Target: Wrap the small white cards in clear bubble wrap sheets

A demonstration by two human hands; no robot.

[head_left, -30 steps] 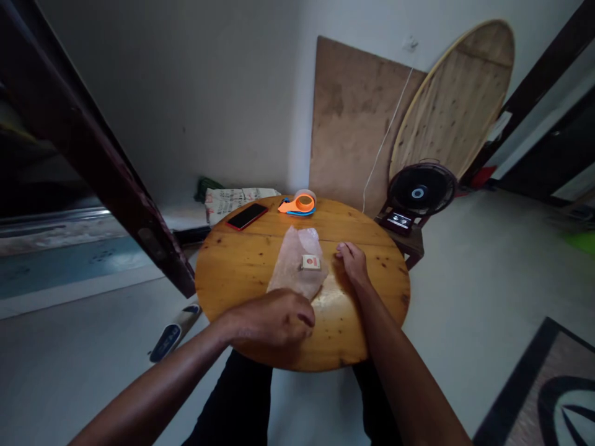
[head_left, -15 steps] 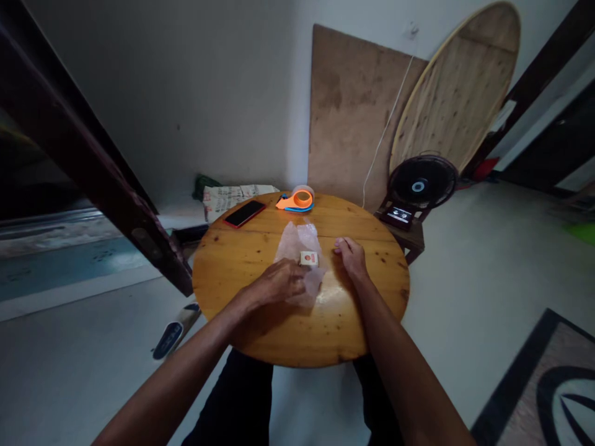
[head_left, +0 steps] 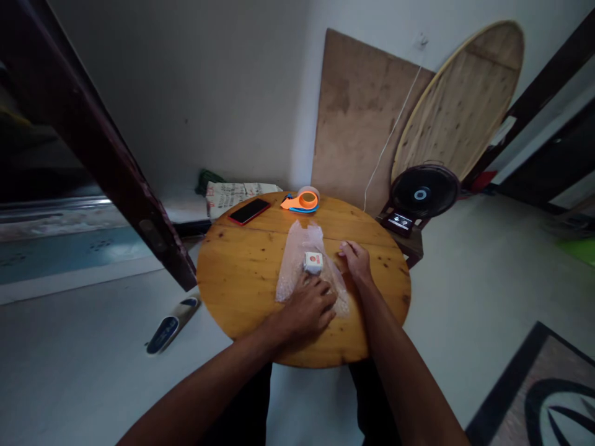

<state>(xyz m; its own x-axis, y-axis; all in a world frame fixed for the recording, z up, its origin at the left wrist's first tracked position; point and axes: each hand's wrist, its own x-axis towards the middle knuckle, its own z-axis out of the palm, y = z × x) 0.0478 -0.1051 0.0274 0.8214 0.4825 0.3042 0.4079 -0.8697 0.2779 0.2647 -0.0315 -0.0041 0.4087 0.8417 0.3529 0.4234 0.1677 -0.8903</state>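
A small white box with a red mark on top sits on a sheet of bubble wrap, which lies spread on the round wooden table. My left hand rests palm down on the near part of the wrap, fingers a little apart and lightly bent, just in front of the box. To the right of the wrap, my right hand lies on the table with its fingers curled closed. Whether anything is inside those fingers is hidden.
An orange tape dispenser and a phone with a red edge lie at the table's far side. A black fan stands beyond the right edge. A slipper is on the floor at left.
My left hand has shifted right and nearer to me. The bubble wrap now lies flatter and wider, its near right corner spread out. My right hand stays almost in place.
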